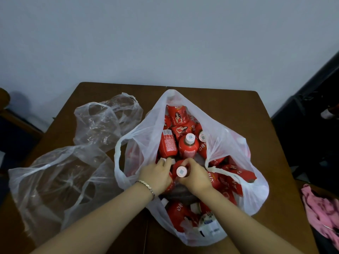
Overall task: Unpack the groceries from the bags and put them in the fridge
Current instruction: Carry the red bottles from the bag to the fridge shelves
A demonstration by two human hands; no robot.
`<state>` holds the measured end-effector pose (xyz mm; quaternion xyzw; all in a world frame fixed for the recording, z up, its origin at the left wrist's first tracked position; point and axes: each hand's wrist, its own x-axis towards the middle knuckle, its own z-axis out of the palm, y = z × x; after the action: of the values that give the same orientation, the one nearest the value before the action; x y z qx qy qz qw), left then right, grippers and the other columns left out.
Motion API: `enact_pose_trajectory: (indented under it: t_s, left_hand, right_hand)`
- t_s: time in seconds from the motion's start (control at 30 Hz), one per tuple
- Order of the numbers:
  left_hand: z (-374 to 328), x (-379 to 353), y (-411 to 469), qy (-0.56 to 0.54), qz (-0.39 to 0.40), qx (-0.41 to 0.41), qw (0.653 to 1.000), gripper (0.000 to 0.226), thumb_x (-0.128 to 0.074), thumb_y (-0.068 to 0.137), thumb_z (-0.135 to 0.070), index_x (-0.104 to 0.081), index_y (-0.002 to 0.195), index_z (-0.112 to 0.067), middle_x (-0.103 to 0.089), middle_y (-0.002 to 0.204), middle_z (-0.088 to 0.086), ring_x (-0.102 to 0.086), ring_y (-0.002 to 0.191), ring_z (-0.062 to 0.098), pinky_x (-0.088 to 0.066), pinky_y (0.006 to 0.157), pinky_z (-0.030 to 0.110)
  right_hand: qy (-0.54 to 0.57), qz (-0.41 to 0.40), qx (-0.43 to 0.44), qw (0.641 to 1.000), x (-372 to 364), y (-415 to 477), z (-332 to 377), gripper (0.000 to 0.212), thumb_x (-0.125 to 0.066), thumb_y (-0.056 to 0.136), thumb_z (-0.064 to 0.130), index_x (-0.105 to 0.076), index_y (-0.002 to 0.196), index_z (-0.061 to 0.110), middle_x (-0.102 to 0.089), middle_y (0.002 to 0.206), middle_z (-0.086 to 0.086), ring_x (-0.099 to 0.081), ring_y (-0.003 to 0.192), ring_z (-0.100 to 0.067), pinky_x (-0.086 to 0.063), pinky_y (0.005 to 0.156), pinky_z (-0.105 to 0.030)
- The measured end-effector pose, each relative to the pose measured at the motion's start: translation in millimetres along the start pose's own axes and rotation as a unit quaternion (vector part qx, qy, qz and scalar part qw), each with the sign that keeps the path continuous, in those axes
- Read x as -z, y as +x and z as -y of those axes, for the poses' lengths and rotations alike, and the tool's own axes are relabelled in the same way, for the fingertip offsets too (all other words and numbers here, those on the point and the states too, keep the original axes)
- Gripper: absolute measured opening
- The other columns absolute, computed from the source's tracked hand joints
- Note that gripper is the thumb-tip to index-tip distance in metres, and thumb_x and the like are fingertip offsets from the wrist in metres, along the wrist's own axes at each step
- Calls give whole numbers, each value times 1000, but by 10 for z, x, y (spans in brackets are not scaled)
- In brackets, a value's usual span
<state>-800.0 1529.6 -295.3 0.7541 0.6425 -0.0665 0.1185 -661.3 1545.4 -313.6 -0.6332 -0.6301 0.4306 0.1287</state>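
Bottles with red labels fill the white bag at the centre of the worktop. We judge unpacking under way: our right hand grips one upright bottle, our left hand a neighbouring bottle. Next, lift both clear of the bag handles. Two empty bags lie along the left edge.

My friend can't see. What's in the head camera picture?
A person's right hand grips a white-capped bottle and the left hand a second bottle, inside a white plastic bag of red bottles on a brown table. Two clear bags lie left of it.
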Motion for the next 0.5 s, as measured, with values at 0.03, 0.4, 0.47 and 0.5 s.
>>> enact_pose_trajectory:
  t_s: [0.03,0.4,0.47,0.5]
  left_hand:
    - [-3,-21,15,-6,22,-26,999,54,-44,94,-35,-25,142,-19,-45,136,5,-53,114,26,-44,84,35]
    - [-119,-263,100,0,0,-95,996,78,-17,79,-69,-27,142,-25,-50,128,2,-56,108,24,-42,69,32]
    - [-153,-287,122,1,-15,-69,997,69,-23,86,-65,-32,139,-23,-49,129,2,-57,108,25,-37,67,31]
    - [-180,-277,124,-13,-22,-56,998,62,-33,90,-60,-34,137,-21,-48,130,2,-57,108,25,-36,66,30]
  right_hand:
    - [13,-4,-11,1000,2,16,-9,34,-73,74,10,-44,87,23,-63,96,-1,-61,92,-19,-39,73,-22]
    - [27,92,7,995,181,-50,-126,33,-57,76,-7,-49,92,20,-55,77,11,-54,73,-2,-41,64,-7]
    - [60,100,-8,993,211,-52,-125,34,-52,76,-11,-55,94,18,-58,78,7,-57,76,-5,-46,69,-14]
    - [69,107,-14,992,239,-51,-107,35,-49,76,-12,-58,98,14,-59,79,6,-58,76,-6,-48,70,-17]
